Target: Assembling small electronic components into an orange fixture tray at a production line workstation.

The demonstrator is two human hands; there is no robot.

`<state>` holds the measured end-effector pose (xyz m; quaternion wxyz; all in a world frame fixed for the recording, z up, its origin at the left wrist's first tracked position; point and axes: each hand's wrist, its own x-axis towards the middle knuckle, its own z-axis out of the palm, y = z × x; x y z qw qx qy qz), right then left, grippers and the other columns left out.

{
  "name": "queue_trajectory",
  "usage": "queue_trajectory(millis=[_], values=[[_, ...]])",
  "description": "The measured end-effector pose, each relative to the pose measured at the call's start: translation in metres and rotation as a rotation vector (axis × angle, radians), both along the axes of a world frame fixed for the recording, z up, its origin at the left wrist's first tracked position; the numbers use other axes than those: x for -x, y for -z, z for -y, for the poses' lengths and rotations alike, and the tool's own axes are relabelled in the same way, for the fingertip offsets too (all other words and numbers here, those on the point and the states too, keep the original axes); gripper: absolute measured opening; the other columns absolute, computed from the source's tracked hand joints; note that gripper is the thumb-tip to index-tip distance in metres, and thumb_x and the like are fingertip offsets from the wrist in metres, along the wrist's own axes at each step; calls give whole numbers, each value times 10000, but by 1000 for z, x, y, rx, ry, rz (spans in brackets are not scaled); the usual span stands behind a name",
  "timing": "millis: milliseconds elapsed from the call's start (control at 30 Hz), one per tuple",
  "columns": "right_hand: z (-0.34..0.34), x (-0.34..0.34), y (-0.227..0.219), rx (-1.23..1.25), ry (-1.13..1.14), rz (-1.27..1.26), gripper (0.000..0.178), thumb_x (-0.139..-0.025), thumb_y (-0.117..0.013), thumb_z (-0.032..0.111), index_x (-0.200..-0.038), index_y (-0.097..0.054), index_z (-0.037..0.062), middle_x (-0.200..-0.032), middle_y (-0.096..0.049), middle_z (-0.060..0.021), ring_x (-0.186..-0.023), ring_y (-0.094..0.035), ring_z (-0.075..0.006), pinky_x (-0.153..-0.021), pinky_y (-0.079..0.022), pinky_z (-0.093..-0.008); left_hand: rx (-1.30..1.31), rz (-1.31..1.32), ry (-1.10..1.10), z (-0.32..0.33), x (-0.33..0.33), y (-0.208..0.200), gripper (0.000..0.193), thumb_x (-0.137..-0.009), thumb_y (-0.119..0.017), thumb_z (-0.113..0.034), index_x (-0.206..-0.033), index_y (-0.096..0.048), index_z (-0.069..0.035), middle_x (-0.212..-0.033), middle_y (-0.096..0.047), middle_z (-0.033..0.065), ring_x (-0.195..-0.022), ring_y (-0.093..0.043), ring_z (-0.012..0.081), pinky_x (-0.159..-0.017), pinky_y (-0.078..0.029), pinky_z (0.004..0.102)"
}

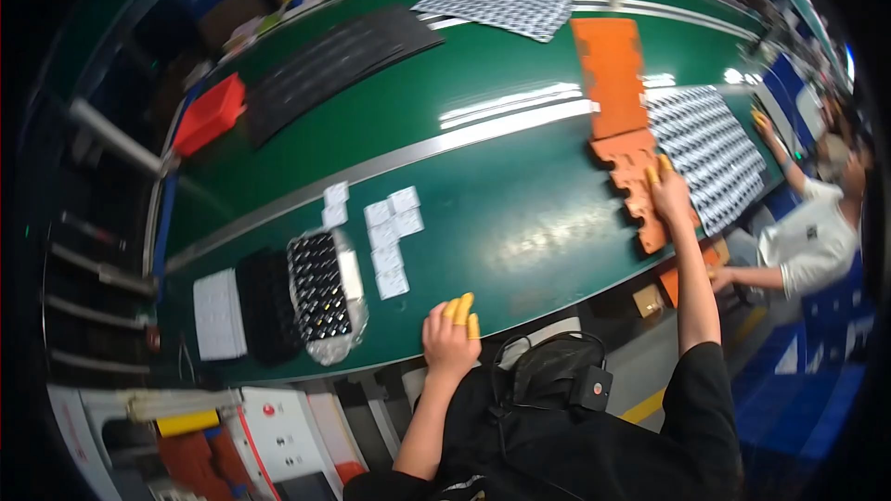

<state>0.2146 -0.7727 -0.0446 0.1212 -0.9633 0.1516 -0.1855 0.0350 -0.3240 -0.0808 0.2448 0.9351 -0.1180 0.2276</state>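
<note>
Yellow finger cots cover some fingertips on both hands. My left hand rests at the near edge of the green work table, its fingers loosely extended and holding nothing. At arm's length to the right, my right hand grips the right side of an orange panel with notched edges. A plainer orange panel lies directly beyond it. Against the right side of the notched panel is a sheet of white and dark patterned pieces. Several small white square cards lie beyond and left of my left hand.
At the left lie a plastic-wrapped black tray, a black stack and white sheets. Farther back are a red bin, black sheets and another patterned sheet. A co-worker is at the right.
</note>
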Motion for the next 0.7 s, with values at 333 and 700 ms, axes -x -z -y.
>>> queue_trajectory(millis=[333,700], values=[[-85,32,14,82,-239,-9,520,-906,-588,348,-1297,-531,9,-895,-609,-251,-806,-562,-410,-743,-455,-470,41,26,-28,-8,3,0,362,-788,-704,-209,-1111,-658,-51,-1031,-615,83,-993,-558,265,-807,-469,378],[-219,56,10,58,-272,-106,550,-890,-601,372,-1303,-521,18,-1018,-593,-249,-877,-568,-411,-779,-472,-476,164,-45,1,-13,3,-3,340,-813,-681,-184,-1117,-650,-34,-1063,-614,106,-1023,-542,289,-834,-459,394]])
